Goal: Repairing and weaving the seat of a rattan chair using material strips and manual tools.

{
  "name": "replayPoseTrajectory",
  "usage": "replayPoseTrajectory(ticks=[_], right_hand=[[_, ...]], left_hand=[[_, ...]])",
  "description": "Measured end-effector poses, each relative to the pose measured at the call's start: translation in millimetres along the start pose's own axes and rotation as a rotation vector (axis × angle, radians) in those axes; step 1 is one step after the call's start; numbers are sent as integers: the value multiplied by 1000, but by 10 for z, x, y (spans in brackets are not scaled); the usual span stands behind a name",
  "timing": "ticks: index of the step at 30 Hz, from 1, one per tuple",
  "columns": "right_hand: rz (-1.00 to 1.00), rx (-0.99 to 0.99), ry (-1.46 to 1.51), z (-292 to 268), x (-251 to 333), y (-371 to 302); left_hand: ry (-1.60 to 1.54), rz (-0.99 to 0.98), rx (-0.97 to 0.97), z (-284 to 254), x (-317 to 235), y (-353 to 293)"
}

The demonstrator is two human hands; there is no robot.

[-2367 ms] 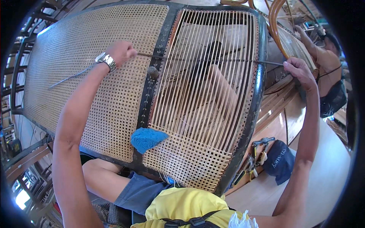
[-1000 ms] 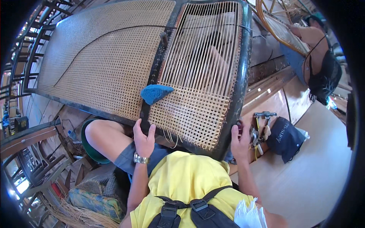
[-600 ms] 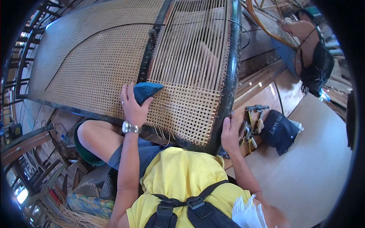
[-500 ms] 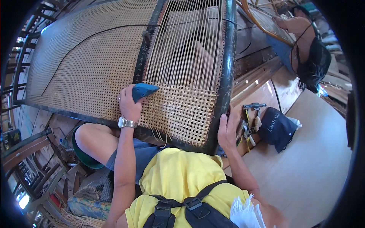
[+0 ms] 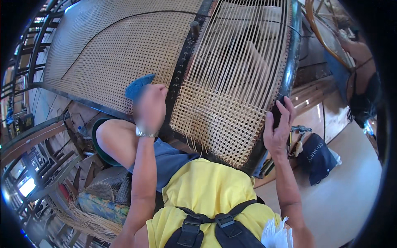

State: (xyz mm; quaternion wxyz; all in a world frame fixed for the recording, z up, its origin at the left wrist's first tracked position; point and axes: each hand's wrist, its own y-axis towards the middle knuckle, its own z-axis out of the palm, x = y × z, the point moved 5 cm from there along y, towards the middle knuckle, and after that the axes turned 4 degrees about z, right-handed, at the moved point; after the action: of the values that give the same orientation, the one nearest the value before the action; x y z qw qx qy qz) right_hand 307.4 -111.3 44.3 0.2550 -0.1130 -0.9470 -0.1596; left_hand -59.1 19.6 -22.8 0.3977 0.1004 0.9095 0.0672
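Roughly, the blue cloth sits over the near part of the left cane panel, its long axis slanting up to the right: narrow tip toward the divider, broad end down-left. My left hand overlaps its lower right side, touching or just in front of it; blur hides the grip, so cannot tell whether I pinch the cloth. My right hand is at the dark frame's right rim, fingers apart and thumb standing off from them. The frame runs lengthwise to the upper left. The dark divider, leaning up-right, stands between the cloth and the right panel, which is woven close at the near end and carries lengthwise strands only farther up. A short peg stands on the divider. A long dark rod arches over the left panel and on across the right one. Loose cane ends hang off the near edge. Beyond my right wrist, tools and a dark blue cap by a pale board; a co-worker at far right.
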Motion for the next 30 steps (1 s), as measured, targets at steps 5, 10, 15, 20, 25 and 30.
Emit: replayPoseTrajectory(ticks=[5,10,15,20,25,30], right_hand=[[-38,-8,73,48,25,22],[16,-19,109,64,-20,5],[55,-55,125,39,-86,15],[76,-69,180,77,-68,18],[47,-72,165,34,-61,16],[-3,-60,150,18,-106,1]], left_hand=[[-87,157,133,495,60,272],[67,240,214,707,-121,301],[-140,344,256,794,-690,184],[-302,422,287,950,-1300,-14],[-379,484,268,1174,-1623,-86],[-292,563,352,1234,-1801,-40]])
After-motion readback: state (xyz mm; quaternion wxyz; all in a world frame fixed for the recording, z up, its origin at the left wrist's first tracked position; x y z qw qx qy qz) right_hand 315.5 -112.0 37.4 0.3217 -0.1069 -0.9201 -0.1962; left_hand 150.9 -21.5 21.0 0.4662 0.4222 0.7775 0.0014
